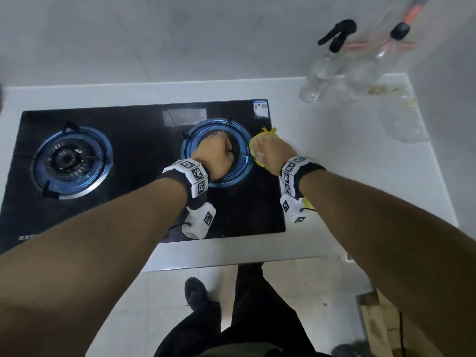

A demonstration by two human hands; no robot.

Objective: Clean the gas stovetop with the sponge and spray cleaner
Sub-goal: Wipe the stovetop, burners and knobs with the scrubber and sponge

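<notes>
The black glass gas stovetop [134, 202] lies in the white counter, with a blue-ringed left burner [69, 161] and a right burner [243, 150]. My left hand [215, 157] is closed around the dark centre part of the right burner. Just right of that burner, at the stovetop's right edge, my right hand [270, 153] presses a round yellow sponge [255, 144] flat under spread fingers. The clear spray bottle [322, 65] with a black trigger stands at the back right of the counter, apart from both hands.
A second clear bottle [373, 63] with a black cap stands beside the spray bottle. A crumpled clear plastic bag [401, 119] lies at the counter's right. The counter's front edge [231, 264] runs below the stove, with my legs and the tiled floor under it.
</notes>
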